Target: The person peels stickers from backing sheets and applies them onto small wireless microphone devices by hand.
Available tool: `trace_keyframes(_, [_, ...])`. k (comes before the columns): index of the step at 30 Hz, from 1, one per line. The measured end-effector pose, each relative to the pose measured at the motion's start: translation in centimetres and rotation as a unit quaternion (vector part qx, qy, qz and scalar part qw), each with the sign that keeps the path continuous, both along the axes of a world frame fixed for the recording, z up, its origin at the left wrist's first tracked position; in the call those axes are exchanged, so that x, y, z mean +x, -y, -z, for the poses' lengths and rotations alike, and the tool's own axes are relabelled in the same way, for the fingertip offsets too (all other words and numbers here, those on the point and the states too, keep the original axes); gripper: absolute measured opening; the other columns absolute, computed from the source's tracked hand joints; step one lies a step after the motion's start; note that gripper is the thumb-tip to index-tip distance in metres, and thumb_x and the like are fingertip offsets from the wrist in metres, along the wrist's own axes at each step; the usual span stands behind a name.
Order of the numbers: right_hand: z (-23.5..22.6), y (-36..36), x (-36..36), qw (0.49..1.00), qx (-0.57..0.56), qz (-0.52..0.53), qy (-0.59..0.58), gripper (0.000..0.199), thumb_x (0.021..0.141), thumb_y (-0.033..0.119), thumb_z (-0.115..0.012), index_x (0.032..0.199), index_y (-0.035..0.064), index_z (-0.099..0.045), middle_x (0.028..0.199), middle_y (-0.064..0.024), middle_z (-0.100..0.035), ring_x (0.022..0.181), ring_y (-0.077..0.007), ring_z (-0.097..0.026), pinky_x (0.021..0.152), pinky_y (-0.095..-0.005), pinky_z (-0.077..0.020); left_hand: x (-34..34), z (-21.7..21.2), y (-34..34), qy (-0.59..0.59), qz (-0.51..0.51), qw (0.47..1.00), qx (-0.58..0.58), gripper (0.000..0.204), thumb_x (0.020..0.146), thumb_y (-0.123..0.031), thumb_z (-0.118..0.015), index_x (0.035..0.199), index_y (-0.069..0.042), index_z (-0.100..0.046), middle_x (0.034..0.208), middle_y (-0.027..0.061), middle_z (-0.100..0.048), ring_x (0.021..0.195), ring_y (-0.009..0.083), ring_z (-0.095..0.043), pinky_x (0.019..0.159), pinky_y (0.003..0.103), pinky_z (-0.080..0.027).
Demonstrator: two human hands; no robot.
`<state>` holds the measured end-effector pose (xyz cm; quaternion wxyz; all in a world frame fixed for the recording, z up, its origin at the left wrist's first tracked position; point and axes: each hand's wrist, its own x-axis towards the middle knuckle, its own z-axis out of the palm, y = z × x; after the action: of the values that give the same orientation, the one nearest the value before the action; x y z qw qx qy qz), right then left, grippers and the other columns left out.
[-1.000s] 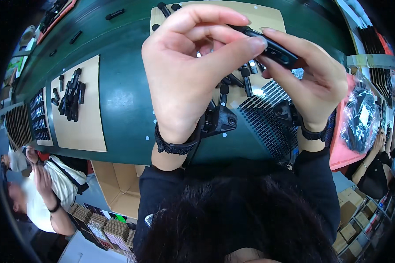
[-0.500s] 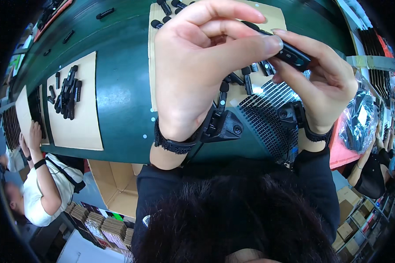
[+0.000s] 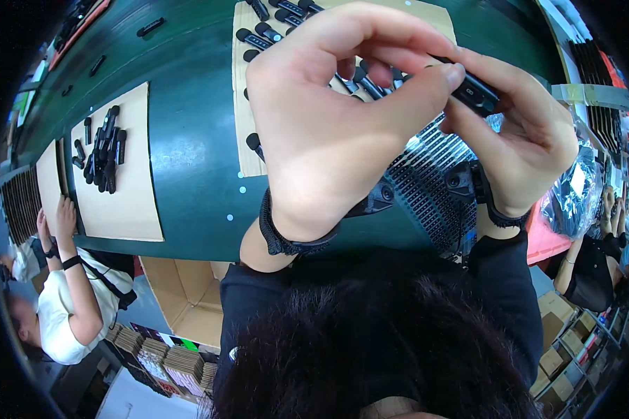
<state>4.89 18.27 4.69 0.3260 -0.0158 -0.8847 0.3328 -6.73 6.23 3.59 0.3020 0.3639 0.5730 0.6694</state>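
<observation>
Both my hands hold one small black clip-style microphone (image 3: pixel 474 96) above the bench. My right hand (image 3: pixel 531 133) grips its body between thumb and fingers, with the side bearing small markings turned up. My left hand (image 3: pixel 342 112) pinches its far-left end with thumb and forefinger; that end is mostly covered by the fingertips. Under my left hand lies a cardboard sheet (image 3: pixel 242 119) with several similar foam-tipped black microphones (image 3: pixel 251 38). A clear sheet with rows of small black strips (image 3: pixel 430 188) lies below my wrists.
On the green work surface (image 3: pixel 192 160), another cardboard sheet (image 3: pixel 129 209) at left carries a pile of black microphones (image 3: pixel 108 150). A plastic-bagged bundle (image 3: pixel 572 192) rests on a pink tray (image 3: pixel 546 237) at right. A co-worker (image 3: pixel 77 307) stands left, near an open carton (image 3: pixel 185 293).
My left hand has shifted slightly right and closed in on the microphone's end, covering the foam tip seen earlier. More microphones on the cardboard now show beside and beneath that hand.
</observation>
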Motion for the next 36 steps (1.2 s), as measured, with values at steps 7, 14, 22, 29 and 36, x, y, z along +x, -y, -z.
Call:
trace_keyframes(7, [0.4,0.4,-0.5,0.997,0.063,0.040,0.001,0.029,0.066,-0.010,-0.065,0.094,-0.0075,-0.060,0.082,-0.0119,-0.063,0.063,-0.0120,-0.059,0.054,-0.0177,-0.0465,-0.3,-0.1,-0.1,-0.040,0.000,0.998,-0.043,0.021,0.076,0.000,-0.061,0.094,0.004,-0.054,0.075,0.0057,-0.061,0.067,0.0077,-0.056,0.059,0.019,-0.043])
trace_keyframes(14, [0.7,0.5,-1.2,0.989,0.136,0.061,0.005,0.029,0.065,-0.008,-0.066,0.093,-0.0061,-0.061,0.083,-0.0101,-0.063,0.065,-0.0094,-0.058,0.053,-0.0164,-0.0451,-0.7,0.0,-1.0,-0.078,-0.005,0.993,-0.093,0.020,0.076,-0.001,-0.061,0.094,0.004,-0.053,0.074,0.0055,-0.060,0.066,0.0072,-0.056,0.057,0.020,-0.043])
trace_keyframes(22, [-0.1,-0.3,0.0,0.994,-0.105,0.015,0.022,0.030,0.067,-0.011,-0.061,0.097,-0.0081,-0.059,0.084,-0.0137,-0.062,0.065,-0.0124,-0.060,0.051,-0.0172,-0.0469,-1.6,-0.3,-0.2,0.267,0.127,0.955,-0.003,0.020,0.082,-0.004,-0.057,0.098,0.006,-0.051,0.077,0.0031,-0.058,0.070,0.0058,-0.054,0.060,0.018,-0.042])
trace_keyframes(29, [-0.3,-0.7,0.0,0.987,-0.157,-0.008,0.044,0.029,0.068,-0.011,-0.061,0.097,-0.0079,-0.059,0.087,-0.0146,-0.062,0.063,-0.0128,-0.060,0.050,-0.0175,-0.0476,-2.4,0.6,0.0,0.123,0.147,0.981,0.008,0.021,0.080,-0.003,-0.058,0.100,0.003,-0.054,0.078,0.0032,-0.058,0.073,0.0077,-0.055,0.065,0.017,-0.043])
trace_keyframes(36, [0.3,-1.0,-0.5,0.998,0.011,-0.009,0.058,0.027,0.069,-0.006,-0.065,0.095,-0.0026,-0.062,0.086,-0.0093,-0.062,0.061,-0.0098,-0.059,0.051,-0.0163,-0.0471,-1.8,2.9,-1.6,-0.084,0.041,0.995,0.015,0.014,0.080,-0.007,-0.059,0.091,0.002,-0.060,0.073,0.0009,-0.059,0.064,0.0040,-0.051,0.054,0.015,-0.039])
